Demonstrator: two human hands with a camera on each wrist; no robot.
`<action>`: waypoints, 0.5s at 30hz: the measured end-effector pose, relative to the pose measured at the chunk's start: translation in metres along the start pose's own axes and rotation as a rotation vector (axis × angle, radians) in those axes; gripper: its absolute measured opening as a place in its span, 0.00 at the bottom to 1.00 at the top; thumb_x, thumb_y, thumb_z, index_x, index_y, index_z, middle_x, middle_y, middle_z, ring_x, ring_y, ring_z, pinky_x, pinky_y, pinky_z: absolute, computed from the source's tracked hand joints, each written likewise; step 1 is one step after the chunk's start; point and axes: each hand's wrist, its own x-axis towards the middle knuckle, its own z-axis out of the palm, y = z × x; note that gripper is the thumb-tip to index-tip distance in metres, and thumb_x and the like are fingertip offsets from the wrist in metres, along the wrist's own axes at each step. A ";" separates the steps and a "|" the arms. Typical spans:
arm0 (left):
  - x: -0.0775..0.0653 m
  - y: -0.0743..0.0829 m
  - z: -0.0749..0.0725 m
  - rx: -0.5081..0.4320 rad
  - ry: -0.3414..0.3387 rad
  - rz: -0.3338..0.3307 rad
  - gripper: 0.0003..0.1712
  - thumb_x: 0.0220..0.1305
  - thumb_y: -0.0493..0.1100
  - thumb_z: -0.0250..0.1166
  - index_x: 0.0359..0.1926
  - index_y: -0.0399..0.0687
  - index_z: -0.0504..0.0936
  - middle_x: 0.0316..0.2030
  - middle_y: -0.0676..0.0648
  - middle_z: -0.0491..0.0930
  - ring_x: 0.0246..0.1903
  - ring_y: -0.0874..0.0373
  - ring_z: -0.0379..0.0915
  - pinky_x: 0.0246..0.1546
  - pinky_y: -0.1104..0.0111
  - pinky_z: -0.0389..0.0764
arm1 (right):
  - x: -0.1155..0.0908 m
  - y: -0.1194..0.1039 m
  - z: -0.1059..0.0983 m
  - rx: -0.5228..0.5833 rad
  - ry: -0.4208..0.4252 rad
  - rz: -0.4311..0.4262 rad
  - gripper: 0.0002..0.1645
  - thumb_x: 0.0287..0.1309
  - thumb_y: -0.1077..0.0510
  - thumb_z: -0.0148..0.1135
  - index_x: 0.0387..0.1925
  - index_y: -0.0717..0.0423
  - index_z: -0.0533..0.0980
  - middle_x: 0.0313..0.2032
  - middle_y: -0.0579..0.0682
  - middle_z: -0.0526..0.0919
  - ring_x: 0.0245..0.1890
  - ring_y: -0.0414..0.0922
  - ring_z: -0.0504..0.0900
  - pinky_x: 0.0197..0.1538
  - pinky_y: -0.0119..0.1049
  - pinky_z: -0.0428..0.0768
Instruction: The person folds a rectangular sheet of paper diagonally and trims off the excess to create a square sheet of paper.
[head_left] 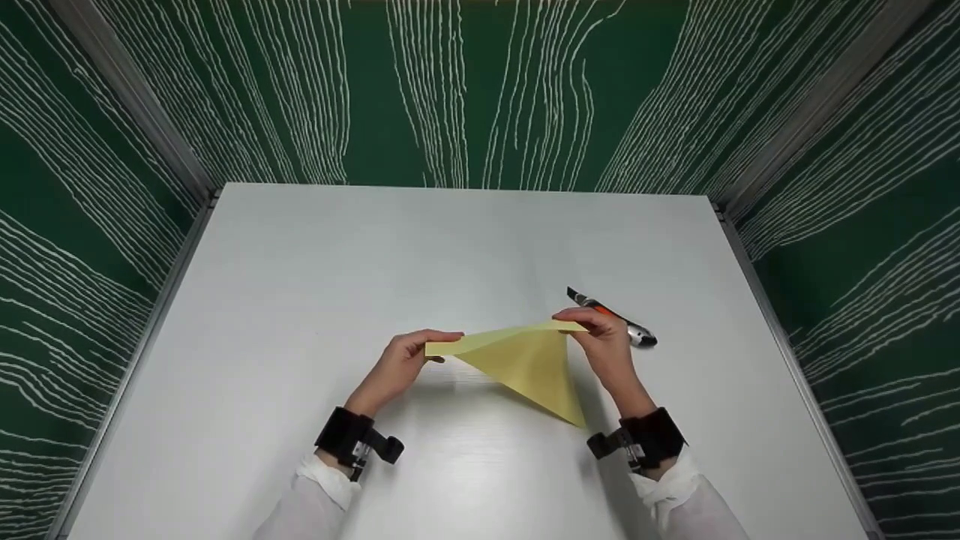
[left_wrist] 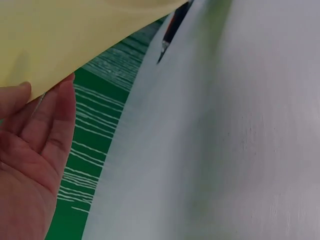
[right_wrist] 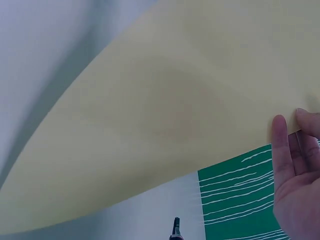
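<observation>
A sheet of yellow paper is held up in front of me, its upper edge running between both hands and one corner hanging toward me. My left hand pinches the paper's left end between thumb and fingers. At the right end, my right hand pinches the upper edge. From the left wrist, the thumb shows against the paper. In the right wrist view the paper fills most of the picture, and the right hand grips its edge.
What looks like a utility knife, black, orange and silver, lies on the white table just behind my right hand. Green walls with white wavy lines and grey frame posts bound the table.
</observation>
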 end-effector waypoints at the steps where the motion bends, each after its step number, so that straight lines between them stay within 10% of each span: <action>1: 0.000 0.000 -0.001 -0.007 -0.012 -0.005 0.24 0.70 0.30 0.45 0.54 0.55 0.80 0.57 0.51 0.78 0.57 0.62 0.73 0.51 0.64 0.78 | 0.000 0.000 0.000 -0.006 -0.002 -0.004 0.10 0.51 0.72 0.63 0.38 0.74 0.80 0.38 0.52 0.86 0.43 0.42 0.83 0.43 0.28 0.81; 7: -0.003 0.000 -0.003 -0.056 -0.039 0.001 0.23 0.69 0.28 0.45 0.55 0.49 0.79 0.56 0.46 0.78 0.55 0.60 0.73 0.52 0.52 0.76 | -0.001 -0.002 0.001 0.032 -0.001 -0.017 0.08 0.53 0.70 0.62 0.36 0.72 0.81 0.38 0.51 0.87 0.44 0.45 0.83 0.44 0.30 0.82; 15: -0.003 -0.002 -0.002 -0.097 0.001 -0.039 0.18 0.66 0.28 0.47 0.39 0.41 0.84 0.57 0.42 0.77 0.61 0.54 0.70 0.52 0.75 0.74 | -0.003 -0.003 0.006 0.025 0.047 0.036 0.08 0.57 0.70 0.59 0.31 0.75 0.81 0.36 0.47 0.88 0.43 0.42 0.84 0.46 0.29 0.81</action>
